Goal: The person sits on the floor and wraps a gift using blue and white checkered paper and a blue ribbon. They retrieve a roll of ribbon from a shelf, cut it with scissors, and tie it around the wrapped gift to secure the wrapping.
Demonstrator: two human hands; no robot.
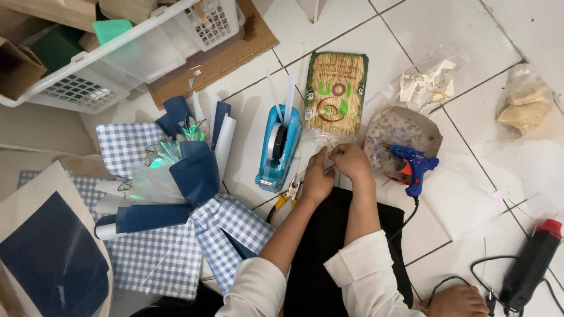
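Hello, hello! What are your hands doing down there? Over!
Left hand and right hand pinched together on something thin, too small to tell. Bamboo stick pack just above. Tape dispenser left, blue glue gun right, none blocking.

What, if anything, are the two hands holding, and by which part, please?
Both the left hand and right hand pinch something thin near the skewer pack's open end; what it is cannot be told.

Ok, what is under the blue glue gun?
The blue glue gun lies on a rounded piece of cardboard with a speckled, stained surface, which sits on the white tiled floor. The cardboard beneath the gun's body and the floor under the cardboard are covered.
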